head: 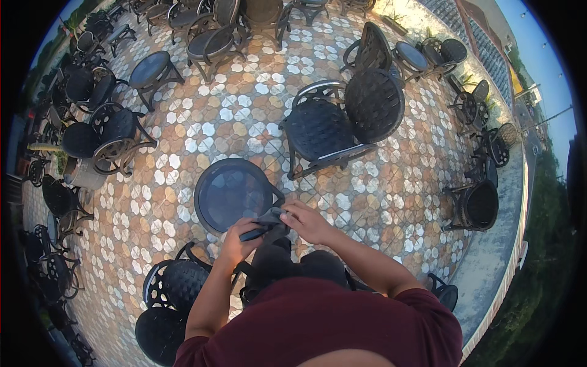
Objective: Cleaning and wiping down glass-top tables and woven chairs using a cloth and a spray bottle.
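In my left hand (pixel 241 239) is a dark, flat, smooth-edged object (pixel 253 234), possibly a phone. A bunched grey cloth (pixel 271 218) spans the gap between both hands. Its upper part is pinched by the fingers of my right hand (pixel 305 222), and folds of it hang down in front of my knees. Just beyond the hands stands a low round table (pixel 235 195) with a glass top and dark rim. The cloth overlaps the table's near right edge in the picture; whether they touch I cannot tell.
A dark woven armchair (pixel 318 128) faces me past the table. Close on my left is another woven chair (pixel 183 282). More chairs and a round table (pixel 150 69) stand farther left. A low wall (pixel 497 257) edges the patterned tile floor (pixel 257 124) on the right.
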Demonstrator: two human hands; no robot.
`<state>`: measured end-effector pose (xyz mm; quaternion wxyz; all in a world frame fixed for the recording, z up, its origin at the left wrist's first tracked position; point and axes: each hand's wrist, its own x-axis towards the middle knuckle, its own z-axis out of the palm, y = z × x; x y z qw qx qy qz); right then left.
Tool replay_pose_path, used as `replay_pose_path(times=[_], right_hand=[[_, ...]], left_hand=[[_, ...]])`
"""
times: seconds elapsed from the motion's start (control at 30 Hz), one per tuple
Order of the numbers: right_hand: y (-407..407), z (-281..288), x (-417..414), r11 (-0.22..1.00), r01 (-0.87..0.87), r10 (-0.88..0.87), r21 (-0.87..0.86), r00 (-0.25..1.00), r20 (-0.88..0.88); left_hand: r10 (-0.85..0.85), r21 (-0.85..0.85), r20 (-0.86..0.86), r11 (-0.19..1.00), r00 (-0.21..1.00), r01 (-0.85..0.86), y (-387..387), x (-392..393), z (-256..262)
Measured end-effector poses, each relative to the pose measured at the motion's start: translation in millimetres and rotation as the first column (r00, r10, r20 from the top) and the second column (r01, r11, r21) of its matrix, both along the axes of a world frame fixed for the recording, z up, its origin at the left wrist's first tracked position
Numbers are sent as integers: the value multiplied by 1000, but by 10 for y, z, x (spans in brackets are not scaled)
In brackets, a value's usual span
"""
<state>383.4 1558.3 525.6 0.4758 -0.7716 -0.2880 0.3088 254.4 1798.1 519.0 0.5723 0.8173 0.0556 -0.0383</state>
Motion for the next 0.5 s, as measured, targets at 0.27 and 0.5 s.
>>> replay_pose_path(times=[0.27, 0.5], right_hand=[[-616, -886, 2177, 881, 233, -302, -413, 947, -111], [-709, -2363, 4818, 849, 58, -25, -526, 997, 68]], left_hand=[[401, 183, -193, 911, 895, -369, 721, 427, -353], [892, 458, -242, 453, 382, -765, 1, 84, -1255]])
